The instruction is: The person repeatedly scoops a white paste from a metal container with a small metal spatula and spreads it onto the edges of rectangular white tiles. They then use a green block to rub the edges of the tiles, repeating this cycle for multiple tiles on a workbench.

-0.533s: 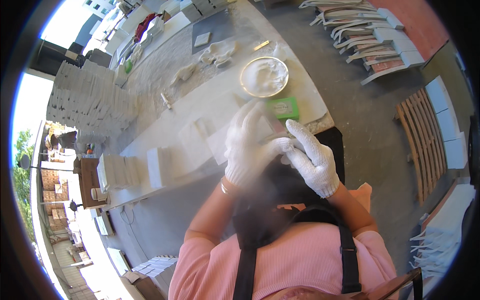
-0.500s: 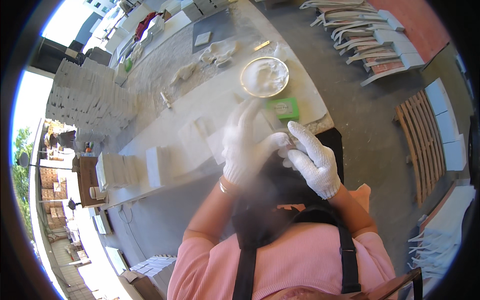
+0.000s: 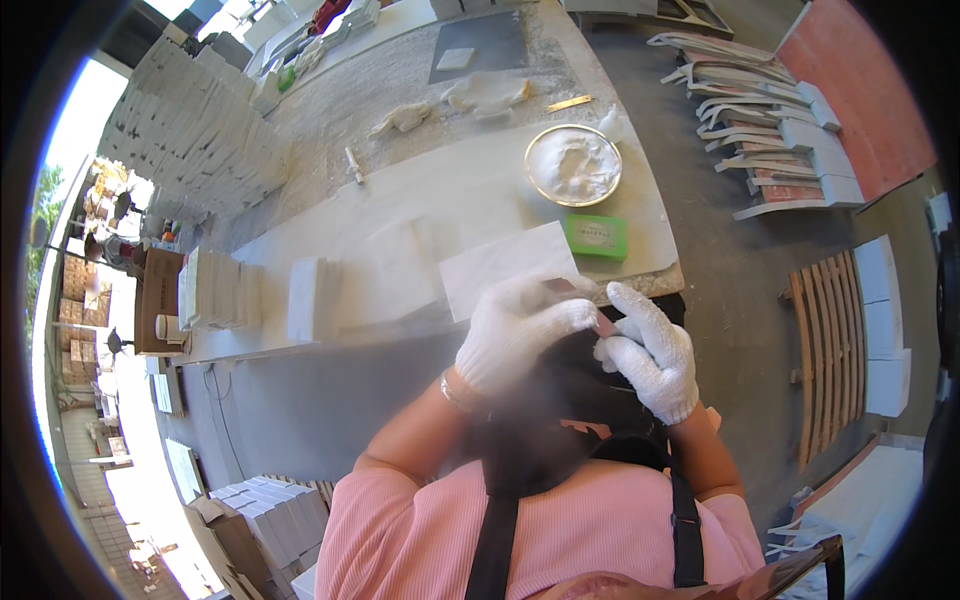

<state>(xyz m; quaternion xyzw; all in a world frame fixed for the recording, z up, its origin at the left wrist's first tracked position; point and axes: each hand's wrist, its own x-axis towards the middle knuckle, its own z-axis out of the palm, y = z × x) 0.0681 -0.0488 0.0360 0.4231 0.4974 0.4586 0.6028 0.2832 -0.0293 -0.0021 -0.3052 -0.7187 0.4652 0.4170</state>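
Note:
My left hand point(image 3: 522, 338) and my right hand point(image 3: 655, 362), both in white knit gloves, meet just past the table's near edge. Their fingers close on a thin reddish-brown sheet point(image 3: 605, 325), whose material I cannot make out. Gloved fingers cover most of it. Just beyond my left hand, a flat white tile point(image 3: 505, 262) lies on the dusty table. A green box point(image 3: 597, 237) rests to its right. Behind the box stands a round gold-rimmed bowl point(image 3: 573, 165) of white powdery stuff.
Upright white slabs point(image 3: 314, 300) and a thicker stack point(image 3: 218, 288) stand along the table's left part. Tall piles of white pieces point(image 3: 195, 125) rise farther back. A small yellow tool point(image 3: 570, 103) lies beyond the bowl. A wooden pallet point(image 3: 825, 350) is on the floor at right.
My left hand has drawn back toward me from over the table, its fingers now curled onto the sheet beside my right hand. The white tile shows more fully. The whole view has shifted.

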